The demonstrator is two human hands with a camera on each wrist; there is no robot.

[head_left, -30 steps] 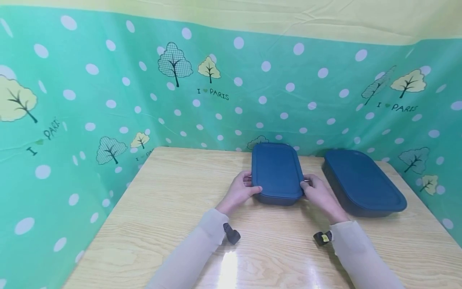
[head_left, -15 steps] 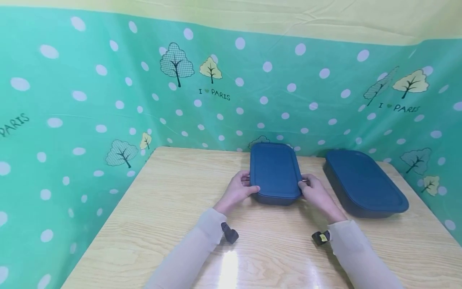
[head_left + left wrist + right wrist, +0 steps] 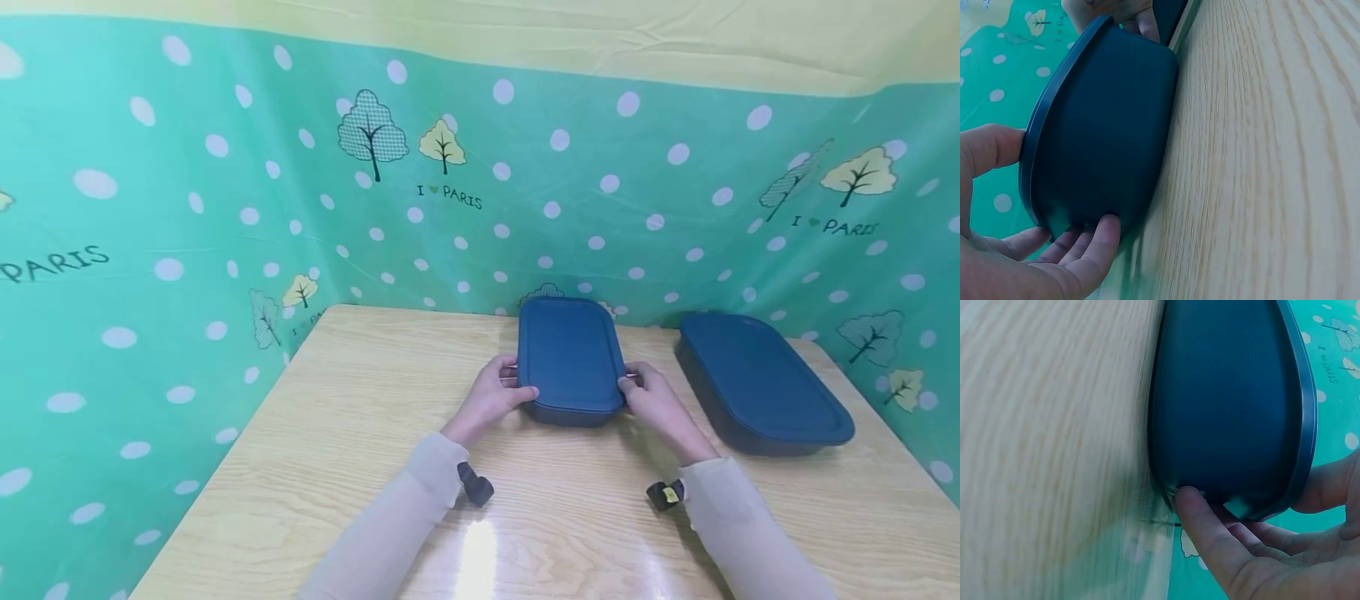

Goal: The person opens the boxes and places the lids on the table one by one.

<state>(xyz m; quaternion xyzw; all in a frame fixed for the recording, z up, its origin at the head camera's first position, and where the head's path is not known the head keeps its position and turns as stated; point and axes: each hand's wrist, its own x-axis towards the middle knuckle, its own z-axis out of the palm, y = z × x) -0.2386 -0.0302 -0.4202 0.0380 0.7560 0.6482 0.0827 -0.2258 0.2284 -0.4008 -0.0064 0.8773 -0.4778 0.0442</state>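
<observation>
A dark blue lidded food container (image 3: 572, 354) stands on the wooden table near its back edge. My left hand (image 3: 491, 396) grips its near left corner, thumb on the lid's edge and fingers along the side wall. On the opposite side my right hand (image 3: 652, 402) grips the near right part, its thumb at the lid rim. In the left wrist view the container (image 3: 1107, 119) shows its smooth end wall, with the fingers of the left hand (image 3: 1054, 269) against it. The right wrist view has the right hand's (image 3: 1285, 550) fingertips low on the container's wall (image 3: 1229, 406).
A larger dark blue lidded container (image 3: 765, 379) stands to the right, close to the right hand. The pale wooden table (image 3: 360, 400) stretches left and toward me. A green dotted curtain (image 3: 420, 150) hangs behind and along both sides.
The smaller container and both hands have shifted very slightly left in the head view. The grip of both hands looks the same. The left part of the curtain has changed its folds.
</observation>
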